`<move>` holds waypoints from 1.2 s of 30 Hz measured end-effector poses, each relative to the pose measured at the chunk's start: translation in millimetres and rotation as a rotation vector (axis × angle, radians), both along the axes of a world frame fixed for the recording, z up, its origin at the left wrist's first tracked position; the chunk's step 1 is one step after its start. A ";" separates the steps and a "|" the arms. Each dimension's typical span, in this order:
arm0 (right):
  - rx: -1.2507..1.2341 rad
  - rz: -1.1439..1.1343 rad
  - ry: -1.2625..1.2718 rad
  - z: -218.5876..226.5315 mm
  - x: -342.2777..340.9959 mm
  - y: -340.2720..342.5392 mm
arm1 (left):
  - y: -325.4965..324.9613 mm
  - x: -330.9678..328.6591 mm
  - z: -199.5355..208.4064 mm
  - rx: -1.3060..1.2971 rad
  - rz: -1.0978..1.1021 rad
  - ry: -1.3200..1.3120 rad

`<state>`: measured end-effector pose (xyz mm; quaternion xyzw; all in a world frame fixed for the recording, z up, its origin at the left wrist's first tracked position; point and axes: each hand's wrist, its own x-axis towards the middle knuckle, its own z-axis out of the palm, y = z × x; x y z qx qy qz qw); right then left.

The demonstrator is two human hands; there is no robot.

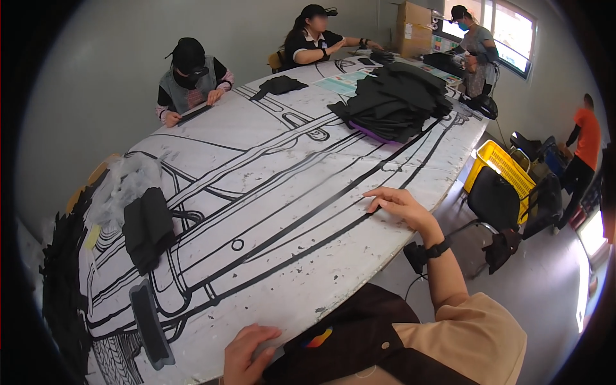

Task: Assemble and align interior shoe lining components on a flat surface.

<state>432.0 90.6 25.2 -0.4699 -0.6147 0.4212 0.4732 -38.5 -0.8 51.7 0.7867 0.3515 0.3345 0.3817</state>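
The heap of black, fabric-like pieces [404,96] lies toward the far part of the worktop [333,250], beyond the right hand [394,206]. Its layers are matt, soft-looking and unevenly fanned, with a strip of purple showing along the bottom edge. A teal-and-white sheet [343,83] lies beside it, on its left.

The right hand is apart from the heap, over the near side of the worktop, its fingers loosely bent and spread. The left hand [249,351] is at the near edge, thumb apart from the fingers, its grasp relaxed and wide; whether it bears on the surface I cannot tell. The worktop is white, chipped in places, and covered with black line drawing.

Left of the left hand stands a grey, bar-shaped object [152,324]; beyond it are a folded black bundle [148,228] and crumpled clear plastic [122,186], its contents unclear. More black pieces [64,276] are piled along the left end.

At the far end are stacked cardboard boxes [414,31], their insides hidden. On the right, a yellow slatted basket [504,168] stands behind a black chair [493,197]; what it holds is too obscured to tell.
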 end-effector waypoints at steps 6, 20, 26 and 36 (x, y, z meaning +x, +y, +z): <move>0.003 0.004 -0.002 -3.1 1.5 0.8 | 1.2 -2.2 -2.9 -0.024 -0.028 -0.004; -0.004 0.012 -0.012 -3.3 2.5 2.1 | 5.7 -4.8 -11.1 0.046 -0.071 -0.003; -0.002 0.022 -0.012 -2.0 2.7 2.6 | 6.2 -3.6 -8.5 0.016 -0.072 -0.023; 0.000 0.021 0.004 -1.7 2.3 2.4 | 5.7 -3.6 -4.7 -0.019 -0.067 -0.017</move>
